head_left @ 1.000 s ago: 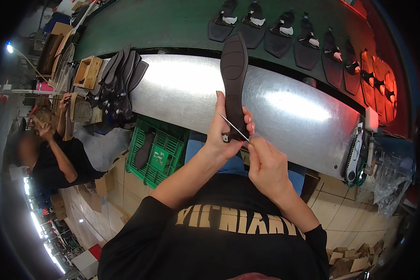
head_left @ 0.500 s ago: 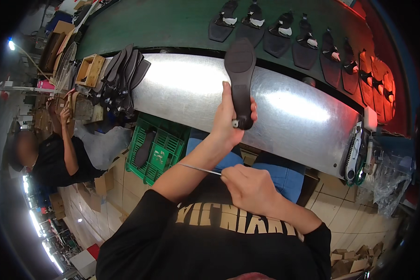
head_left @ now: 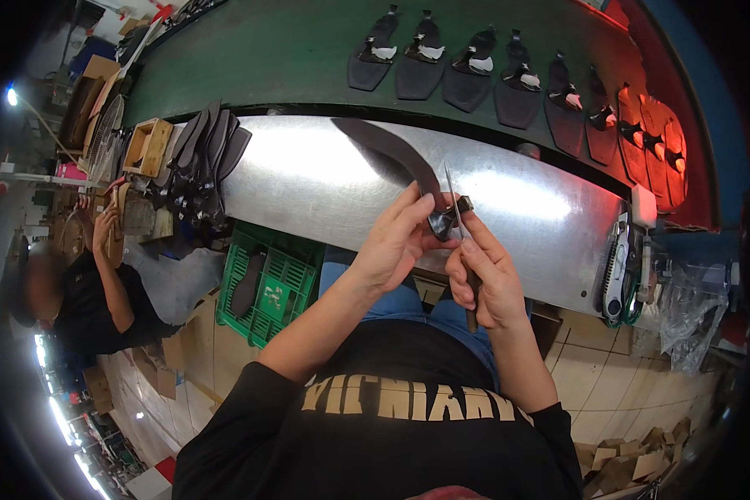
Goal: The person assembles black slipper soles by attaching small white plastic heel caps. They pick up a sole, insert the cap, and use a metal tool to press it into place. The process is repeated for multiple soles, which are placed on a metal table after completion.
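Dark sole (head_left: pixel 392 154): heel end hidden under left hand (head_left: pixel 392 242). Knife (head_left: pixel 457 218): handle mostly buried in right hand (head_left: pixel 483 279). Co-worker's face: blurred.

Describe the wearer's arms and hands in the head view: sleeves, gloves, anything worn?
Both hands are bare: no gloves, rings or a watch show on the left hand or the right hand. The forearms are uncovered up to about the elbows, where the pushed-up sleeves of a black long-sleeved top begin. The top carries pale gold block lettering across the chest. No cables or straps show on either arm.
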`<state>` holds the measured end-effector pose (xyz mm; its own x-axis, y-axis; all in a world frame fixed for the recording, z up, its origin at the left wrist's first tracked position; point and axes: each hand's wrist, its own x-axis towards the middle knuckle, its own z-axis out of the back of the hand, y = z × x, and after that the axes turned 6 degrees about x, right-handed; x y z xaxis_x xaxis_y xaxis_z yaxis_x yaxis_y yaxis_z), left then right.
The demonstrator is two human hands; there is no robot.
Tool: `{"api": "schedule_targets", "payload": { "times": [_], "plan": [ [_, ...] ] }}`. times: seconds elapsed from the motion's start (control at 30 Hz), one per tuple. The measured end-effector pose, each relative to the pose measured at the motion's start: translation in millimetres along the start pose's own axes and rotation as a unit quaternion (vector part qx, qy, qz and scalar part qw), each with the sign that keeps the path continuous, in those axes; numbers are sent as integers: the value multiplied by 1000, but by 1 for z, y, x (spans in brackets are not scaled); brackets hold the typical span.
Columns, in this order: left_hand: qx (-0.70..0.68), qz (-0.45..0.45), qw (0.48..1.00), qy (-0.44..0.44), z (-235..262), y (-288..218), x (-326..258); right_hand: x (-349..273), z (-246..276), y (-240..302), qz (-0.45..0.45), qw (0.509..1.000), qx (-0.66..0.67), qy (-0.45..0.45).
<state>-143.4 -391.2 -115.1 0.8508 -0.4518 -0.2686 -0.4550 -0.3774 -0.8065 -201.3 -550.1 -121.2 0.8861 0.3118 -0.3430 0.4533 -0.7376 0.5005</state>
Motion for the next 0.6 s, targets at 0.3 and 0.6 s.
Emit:
{"api": "schedule_targets", "payload": {
  "times": [0.3,0.6],
  "plan": [
    [37,-120,992,-14,13,9,-1,2,-11,4,-49,998,9,29],
    [70,-103,991,-46,15,7,-5,6,-10,-9,14,999,-17,-25]
  ]
}}
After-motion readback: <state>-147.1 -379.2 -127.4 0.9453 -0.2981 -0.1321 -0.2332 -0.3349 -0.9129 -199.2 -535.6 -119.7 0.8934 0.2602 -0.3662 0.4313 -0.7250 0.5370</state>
